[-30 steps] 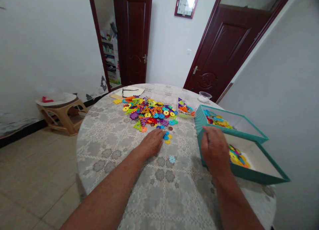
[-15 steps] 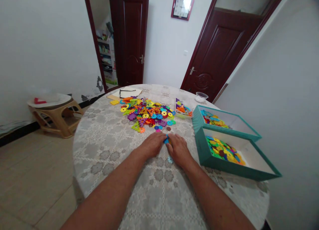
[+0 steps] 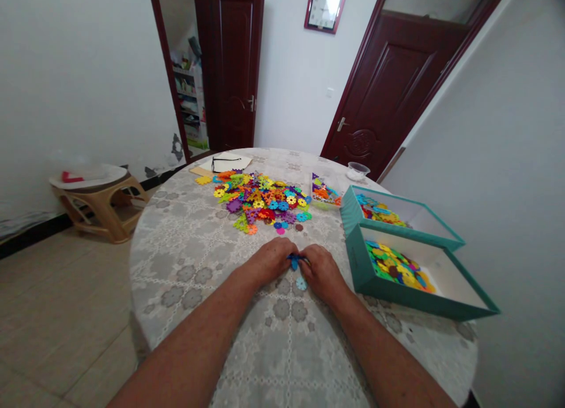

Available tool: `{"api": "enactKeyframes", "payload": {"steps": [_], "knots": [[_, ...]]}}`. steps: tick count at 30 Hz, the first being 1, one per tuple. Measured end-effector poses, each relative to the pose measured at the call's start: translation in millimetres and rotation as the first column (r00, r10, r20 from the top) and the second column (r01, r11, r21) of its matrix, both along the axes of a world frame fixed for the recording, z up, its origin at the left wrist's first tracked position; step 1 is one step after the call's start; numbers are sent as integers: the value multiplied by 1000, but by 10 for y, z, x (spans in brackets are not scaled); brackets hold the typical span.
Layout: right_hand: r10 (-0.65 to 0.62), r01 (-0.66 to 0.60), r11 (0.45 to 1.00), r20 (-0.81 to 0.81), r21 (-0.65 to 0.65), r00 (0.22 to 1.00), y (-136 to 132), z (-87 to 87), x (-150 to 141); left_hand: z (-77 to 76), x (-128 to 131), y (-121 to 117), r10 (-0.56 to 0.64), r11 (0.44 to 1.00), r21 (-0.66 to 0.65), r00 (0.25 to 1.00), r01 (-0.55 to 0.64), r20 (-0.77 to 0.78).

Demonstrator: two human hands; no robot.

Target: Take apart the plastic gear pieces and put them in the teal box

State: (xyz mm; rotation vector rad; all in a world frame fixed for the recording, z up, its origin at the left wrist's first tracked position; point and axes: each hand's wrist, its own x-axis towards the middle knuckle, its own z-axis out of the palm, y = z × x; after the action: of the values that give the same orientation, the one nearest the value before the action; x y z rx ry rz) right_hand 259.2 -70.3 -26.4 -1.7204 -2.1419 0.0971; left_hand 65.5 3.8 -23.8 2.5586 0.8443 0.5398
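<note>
Between my two hands is a small blue interlocking plastic disc piece point(image 3: 294, 261), partly covered by the fingers. My left hand point(image 3: 277, 258) pinches it from the left. From the right, my right hand point(image 3: 320, 268) has its thumb and fingers closed at the blue piece's edge, where something dark or yellowish shows faintly. Just below the fingertips a light blue notched disc point(image 3: 301, 284) lies flat on the tablecloth. Beyond the hands, a pink disc point(image 3: 281, 231) and a brown disc point(image 3: 299, 227) lie at the near edge of a heap of colourful discs point(image 3: 265, 202).
Two green boxes hold more plastic pieces on the right: a nearer box point(image 3: 424, 305) and a farther box point(image 3: 351, 205). Behind the heap stand a clear tray point(image 3: 326, 203) and a clear bowl point(image 3: 357, 171). Black-framed glasses point(image 3: 226, 159) rest on paper at the far left.
Both hands have shifted slightly towards me and the blue piece has turned, now seen more edge-on. The light blue disc below shows more fully.
</note>
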Motion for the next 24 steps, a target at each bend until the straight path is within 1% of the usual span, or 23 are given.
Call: {"api": "enactKeyframes", "payload": {"steps": [3, 7, 10, 13, 14, 16, 19, 21, 24], "knots": [[-11, 11, 1000, 16, 9, 1000, 19, -5, -2, 12, -4, -15, 22, 1000, -1, 1000, -22, 2], [-18, 19, 999, -31, 26, 999, 84, -20, 10, 54, -11, -38, 35, 999, -5, 999, -35, 14], [-83, 89, 994, -96, 56, 992, 108, 22, 38, 89, -28, -64, 47, 999, -6, 999, -47, 9], [-180, 191, 979, -138, 69, 974, 59, 137, 100, 131, -49, -98, 64, 998, 14, 997, -64, -42], [-205, 212, 976, -132, 44, 970, 27, 183, 128, 146, -53, -109, 73, 997, 24, 995, -71, -74], [-212, 207, 976, -93, -65, 973, -48, 268, 189, 176, -50, -125, 94, 995, 37, 985, -90, -146], [-121, 106, 961, -41, -255, 992, -141, 346, 266, 214, -27, -134, 112, 994, 35, 973, -107, -204], [-90, 69, 945, -51, -319, 995, -174, 364, 290, 226, -9, -130, 119, 993, 22, 968, -117, -221], [-136, 95, 925, -87, -367, 987, -186, 374, 288, 214, 16, -108, 136, 990, 6, 960, -138, -246]]}}
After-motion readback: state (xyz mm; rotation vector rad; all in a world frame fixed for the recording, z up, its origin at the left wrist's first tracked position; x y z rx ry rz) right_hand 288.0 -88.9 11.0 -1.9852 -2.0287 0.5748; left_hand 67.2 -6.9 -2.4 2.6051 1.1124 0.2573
